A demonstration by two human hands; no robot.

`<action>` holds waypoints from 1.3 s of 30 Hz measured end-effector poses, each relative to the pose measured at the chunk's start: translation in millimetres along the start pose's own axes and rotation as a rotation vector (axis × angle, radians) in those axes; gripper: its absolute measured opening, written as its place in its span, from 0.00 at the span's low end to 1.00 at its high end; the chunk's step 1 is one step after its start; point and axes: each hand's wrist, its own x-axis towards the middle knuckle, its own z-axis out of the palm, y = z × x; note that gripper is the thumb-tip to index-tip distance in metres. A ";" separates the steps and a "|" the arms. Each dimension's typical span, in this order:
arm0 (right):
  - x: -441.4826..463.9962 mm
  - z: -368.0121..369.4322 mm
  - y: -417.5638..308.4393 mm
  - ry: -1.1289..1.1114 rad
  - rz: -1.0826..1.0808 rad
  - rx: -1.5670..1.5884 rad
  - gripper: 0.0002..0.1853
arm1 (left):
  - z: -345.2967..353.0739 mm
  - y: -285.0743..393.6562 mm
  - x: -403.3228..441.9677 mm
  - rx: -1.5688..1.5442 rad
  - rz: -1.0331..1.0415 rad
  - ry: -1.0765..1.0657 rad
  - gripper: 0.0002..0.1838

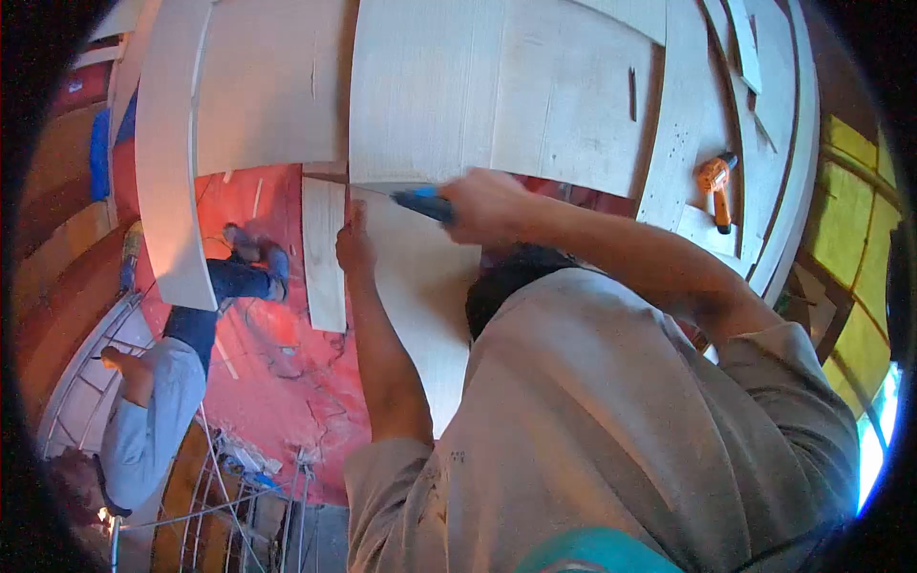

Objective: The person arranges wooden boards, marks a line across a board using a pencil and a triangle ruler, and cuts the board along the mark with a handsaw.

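Observation:
My right hand [485, 205] is closed around the dark and blue handle of a hand saw [425, 203]. The saw's thin blade reaches left along the edge of a pale wooden board [420, 258], near where it meets a large whitish panel [420, 95]. My left hand [355, 246] grips the left edge of the board, just below the blade's far end, with its fingers partly hidden. A narrow pale strip [325, 253] hangs beside it on the left.
An orange and black power tool [714, 181] lies on the panels at the right. A dark thin stick [632, 94] rests on a panel. At the lower left another person [162, 411] sits near metal rods [201, 497] above the red floor [277, 382].

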 end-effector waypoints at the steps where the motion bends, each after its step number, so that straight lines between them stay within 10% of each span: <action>1: -48.2 -8.8 18.4 0.001 -0.016 -0.036 0.14 | -3.8 14.3 -8.4 -0.158 -0.227 -0.044 0.40; 5: -245.6 -79.6 32.0 -0.027 0.196 0.209 0.07 | 2.9 -0.5 -11.3 -0.077 -0.042 -0.108 0.42; 7: -301.4 -92.6 29.5 0.057 0.127 0.284 0.15 | -4.3 15.4 -14.5 -0.278 -0.268 -0.133 0.44; 15: 32.3 37.5 9.3 0.111 -0.103 0.015 0.17 | 1.9 3.8 -8.6 -0.205 -0.143 -0.067 0.42; 26: -312.9 -101.3 24.7 0.050 0.101 0.172 0.20 | -18.0 32.2 -18.5 -0.225 -0.290 -0.081 0.48; 34: 28.6 37.0 9.0 0.116 -0.076 -0.010 0.14 | -15.8 19.3 -4.8 -0.134 -0.282 -0.195 0.50; 37: -7.5 -4.6 -3.2 -0.178 0.229 0.243 0.13 | 9.8 -9.3 1.8 -0.163 -0.102 -0.034 0.50; 39: -94.6 -12.0 24.5 0.202 -0.064 -0.009 0.10 | 2.9 6.4 3.6 -0.200 -0.176 -0.029 0.50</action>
